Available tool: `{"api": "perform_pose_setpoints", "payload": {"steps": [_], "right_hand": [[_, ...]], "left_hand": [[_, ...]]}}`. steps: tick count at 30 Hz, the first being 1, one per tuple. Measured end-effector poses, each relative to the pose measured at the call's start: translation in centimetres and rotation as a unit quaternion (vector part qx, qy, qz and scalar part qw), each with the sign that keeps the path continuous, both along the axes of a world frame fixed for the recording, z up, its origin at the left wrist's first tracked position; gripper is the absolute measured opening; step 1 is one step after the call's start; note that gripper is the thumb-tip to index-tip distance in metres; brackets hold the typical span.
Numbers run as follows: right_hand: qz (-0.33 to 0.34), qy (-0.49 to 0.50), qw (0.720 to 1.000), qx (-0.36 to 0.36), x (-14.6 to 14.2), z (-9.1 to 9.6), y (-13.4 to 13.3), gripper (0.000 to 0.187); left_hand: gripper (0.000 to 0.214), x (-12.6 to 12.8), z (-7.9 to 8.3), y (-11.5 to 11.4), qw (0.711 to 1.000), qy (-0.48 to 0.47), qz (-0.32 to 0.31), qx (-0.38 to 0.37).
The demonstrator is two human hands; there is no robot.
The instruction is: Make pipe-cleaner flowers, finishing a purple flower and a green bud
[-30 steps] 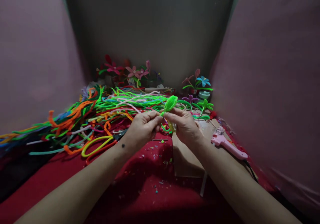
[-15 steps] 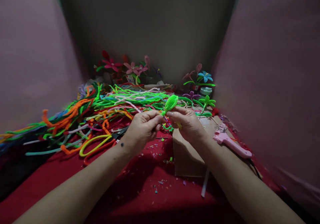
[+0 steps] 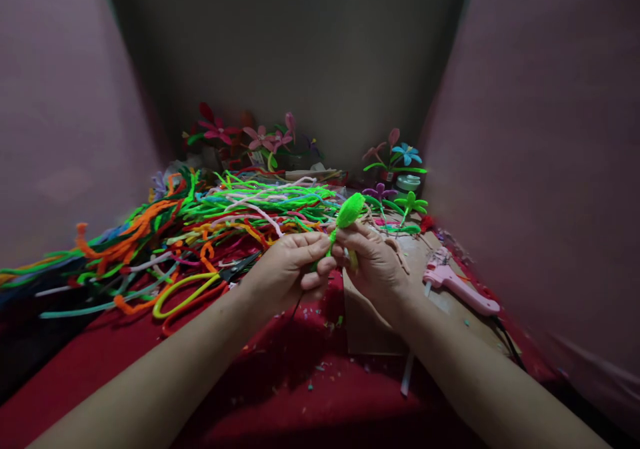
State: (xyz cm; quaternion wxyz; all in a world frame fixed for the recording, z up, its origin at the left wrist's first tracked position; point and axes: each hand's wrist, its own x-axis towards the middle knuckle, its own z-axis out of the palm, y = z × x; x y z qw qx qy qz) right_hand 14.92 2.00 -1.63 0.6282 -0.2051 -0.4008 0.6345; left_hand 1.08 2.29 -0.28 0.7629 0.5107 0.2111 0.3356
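Observation:
Between my two hands, over the middle of the table, stands a bright green pipe-cleaner bud [image 3: 351,210] with a thin stem. My left hand [image 3: 299,262] is closed, thumb and fingers pinching the stem below the bud. My right hand [image 3: 369,255] is closed too, its fingertips on the base of the bud. Something yellowish shows under the right fingers, too small to name. A thin dark wire end sticks out below my left hand.
Piled pipe cleaners [image 3: 270,199] lie at the back left, beside yellow-handled scissors [image 3: 187,290]. A pink glue gun [image 3: 460,282] rests on cardboard [image 3: 373,325] at right. Finished flowers [image 3: 406,153] stand behind. Scraps dot the red cloth [image 3: 270,382].
The bud has turned more upright and shifted slightly right. My hands have moved down a little, and the left fingers now grip lower on the stem.

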Motion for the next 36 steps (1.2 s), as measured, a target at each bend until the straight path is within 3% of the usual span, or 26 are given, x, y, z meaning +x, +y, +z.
{"api": "perform_pose_setpoints", "payload": {"steps": [2, 5, 7, 9, 11, 13, 17, 20, 23, 25, 28, 32, 34, 36], "right_hand": [[-0.034, -0.01, 0.999, 0.008, -0.2, -0.2, 0.1, 0.006], [-0.069, -0.043, 0.997, 0.017, -0.3, -0.8, 0.1, 0.008], [-0.081, -0.06, 0.995, 0.02, -0.3, -1.0, 0.1, 0.006], [-0.083, -0.072, 0.994, 0.027, -0.3, -1.0, 0.0, 0.003], [-0.077, -0.074, 0.994, 0.029, -0.3, -0.8, 0.0, 0.004], [-0.054, -0.064, 0.996, 0.02, -0.3, -0.6, 0.0, 0.006], [0.035, -0.016, 0.999, -0.012, -0.2, -0.6, 0.0, 0.007], [0.086, 0.016, 0.996, -0.035, -0.2, -1.0, -0.1, 0.009], [0.082, 0.027, 0.995, -0.051, -0.1, -1.1, -0.1, 0.011], [0.052, 0.027, 0.997, -0.058, -0.1, -1.0, 0.0, 0.011], [-0.003, 0.025, 0.998, -0.055, -0.1, -0.7, 0.2, 0.011], [-0.037, -0.004, 0.997, -0.075, -0.3, -0.5, 0.2, 0.014], [-0.04, -0.019, 0.996, -0.072, -0.2, -0.5, 0.1, 0.013], [-0.027, -0.039, 0.997, -0.054, -0.1, -0.5, 0.0, 0.011]], "left_hand": [[0.022, 0.3, -0.1, -0.1, 0.985, 0.09, 0.092, 0.117], [0.025, 0.6, -0.5, -0.4, 0.911, 0.199, 0.22, 0.286], [0.028, 0.6, -0.6, -0.5, 0.878, 0.222, 0.262, 0.334], [0.028, 0.5, -0.5, -0.4, 0.902, 0.208, 0.24, 0.292], [0.025, 0.3, -0.2, -0.1, 0.956, 0.154, 0.171, 0.181], [0.02, -0.1, -0.1, 0.2, 0.991, 0.079, 0.081, 0.069], [0.016, -0.5, -0.4, 0.7, 0.997, -0.019, -0.058, -0.054], [0.015, -0.4, -0.9, 0.7, 0.989, -0.05, -0.097, -0.098], [0.016, -0.1, -1.0, 0.5, 0.988, -0.053, -0.102, -0.102], [0.018, 0.1, -0.8, 0.5, 0.996, -0.013, -0.066, -0.054], [0.021, 0.3, -0.4, 0.3, 0.984, 0.109, 0.065, 0.121], [0.015, 0.5, -0.6, -0.1, 0.881, 0.229, 0.232, 0.344], [0.018, 0.6, -0.7, -0.3, 0.856, 0.238, 0.266, 0.373], [0.021, 0.6, -0.6, -0.3, 0.881, 0.228, 0.254, 0.328]]}}
